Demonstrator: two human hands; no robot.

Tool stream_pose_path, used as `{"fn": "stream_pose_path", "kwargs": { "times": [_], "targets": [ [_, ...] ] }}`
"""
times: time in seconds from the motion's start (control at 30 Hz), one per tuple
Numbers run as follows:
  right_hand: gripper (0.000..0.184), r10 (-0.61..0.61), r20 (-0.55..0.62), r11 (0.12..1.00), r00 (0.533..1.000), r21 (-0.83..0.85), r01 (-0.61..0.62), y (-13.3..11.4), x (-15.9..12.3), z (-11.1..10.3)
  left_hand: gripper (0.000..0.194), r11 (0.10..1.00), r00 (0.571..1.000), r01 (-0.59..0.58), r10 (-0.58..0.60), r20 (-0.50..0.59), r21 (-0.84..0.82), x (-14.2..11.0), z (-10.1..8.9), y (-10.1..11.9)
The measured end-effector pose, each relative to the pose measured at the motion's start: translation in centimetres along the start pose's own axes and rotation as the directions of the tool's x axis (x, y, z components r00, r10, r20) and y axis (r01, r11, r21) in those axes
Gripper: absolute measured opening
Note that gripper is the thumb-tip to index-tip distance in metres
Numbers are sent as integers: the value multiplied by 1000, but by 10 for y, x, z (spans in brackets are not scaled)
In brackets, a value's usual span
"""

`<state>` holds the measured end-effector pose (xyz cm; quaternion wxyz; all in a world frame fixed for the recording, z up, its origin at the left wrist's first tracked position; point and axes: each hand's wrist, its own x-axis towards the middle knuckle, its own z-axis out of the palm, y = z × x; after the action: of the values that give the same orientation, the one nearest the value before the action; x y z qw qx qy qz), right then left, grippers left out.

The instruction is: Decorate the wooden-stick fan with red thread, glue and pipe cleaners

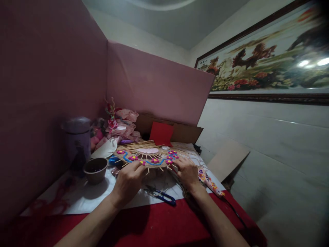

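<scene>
A curved, fan-like craft piece (160,165) spans the space between my hands. Pink flowers with yellow centres and a wavy blue line decorate its tan band, and thin sticks poke out along its edge. My left hand (129,182) pinches the lower left edge. At the lower right edge, the fingers of my right hand (188,175) are closed on the same piece; their tips are partly hidden. Blue-handled thread snips (162,196) lie on the white sheet (87,202) between my wrists. Behind the band shows a pale pink half-round piece (147,150).
A brown cup (95,173) with dark contents and a lilac lidded container (77,142) stand left. Thin sticks (128,145), a red card (161,133) and crumpled pink cloth (125,125) lie behind. A flower-patterned tool with a cord (213,185) sits right. Pink panels (159,85) enclose the back and left.
</scene>
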<state>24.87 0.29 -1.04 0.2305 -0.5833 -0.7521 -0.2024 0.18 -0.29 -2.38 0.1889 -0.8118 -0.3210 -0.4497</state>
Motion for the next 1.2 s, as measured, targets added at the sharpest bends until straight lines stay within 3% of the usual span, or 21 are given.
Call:
{"fn": "stream_pose_path", "kwargs": {
  "times": [0.07, 0.17, 0.27, 0.33, 0.4, 0.47, 0.57, 0.7, 0.87, 1.03, 1.2],
  "targets": [
    [22, 10, -8, 1000, 1000, 6, -10, -1, -2, 0, 19, 1000, 998, 9, -9, 58, 10, -1, 1, -1],
    [28, 112, -128, 992, 985, -42, -118, -7, -9, -3, 19, 1000, 998, 25, -25, 60, 1, -2, 2, -2],
    [12, 155, -239, 985, 959, -34, -168, -21, -22, -9, 19, 999, 999, 37, -37, 33, -8, -1, 1, -2],
    [17, 54, -188, 998, 981, 43, -47, -35, -32, -12, 20, 999, 998, 52, -52, 27, -16, -1, 1, -1],
    [15, -149, -50, 976, 988, 155, 155, -50, -38, -14, 20, 997, 997, 72, -72, 29, -25, 0, 1, 0],
    [12, -330, 59, 917, 942, 258, 305, -62, -38, -14, 21, 996, 997, 79, -78, 28, -34, -1, 1, 0],
    [26, -422, 164, 885, 892, 286, 367, -76, -28, -11, 23, 996, 998, 62, -61, 28, -56, -2, 2, 0],
    [19, -386, 241, 916, 890, 215, 339, -85, -19, -6, 23, 996, 998, 46, -44, 34, -75, -3, 3, 0],
    [19, -339, 220, 928, 915, 235, 288, -82, -28, -9, 21, 997, 993, 55, -49, 110, -51, -2, 1, 1],
    [10, -125, 204, 990, 971, 93, 107, -67, -32, -12, 18, 999, 996, 44, -45, 77, 12, -2, -1, 4],
    [8, -126, 190, 989, 974, 95, 109, -65, -34, -16, 16, 997, 997, 68, -69, 39, 29, 2, -6, 6]
  ]
}}
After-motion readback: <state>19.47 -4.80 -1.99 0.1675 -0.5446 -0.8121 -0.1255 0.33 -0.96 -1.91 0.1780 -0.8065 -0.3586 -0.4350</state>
